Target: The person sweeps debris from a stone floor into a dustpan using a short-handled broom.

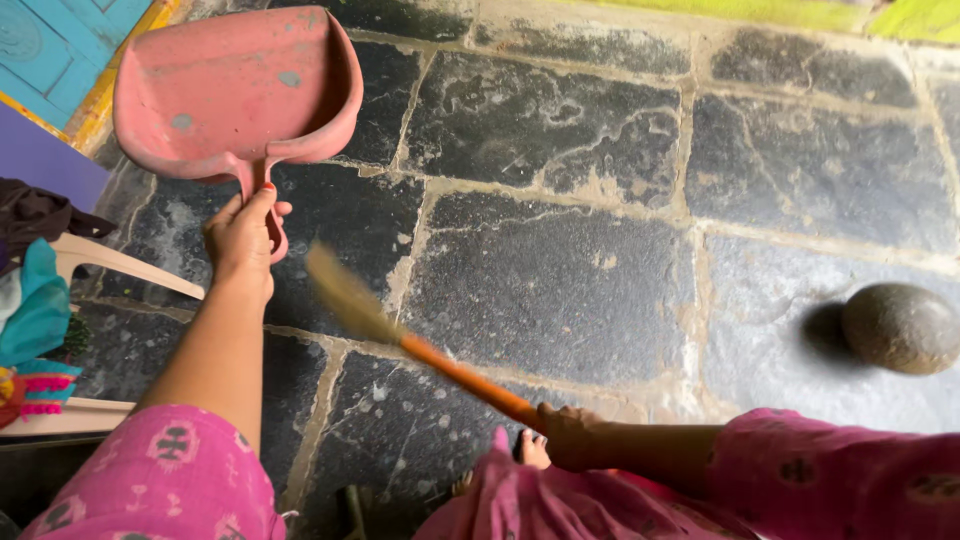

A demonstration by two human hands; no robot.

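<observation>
My left hand (pixel 240 238) grips the handle of a pink plastic dustpan (pixel 235 90), held above the dark stone floor at the upper left with its pan facing up. My right hand (pixel 568 436) holds the orange handle of a small broom (pixel 400 335); its straw-coloured bristle end is blurred and points up-left toward the dustpan. Both arms wear pink patterned sleeves. A bare toe shows just below the right hand.
Dark stone slabs (pixel 560 280) with pale mortar joints cover the floor. A round grey stone (pixel 902 327) lies at the right. Pale chair legs with hung clothes (pixel 40 300) stand at the left edge. A blue door (pixel 50 40) sits at the upper left.
</observation>
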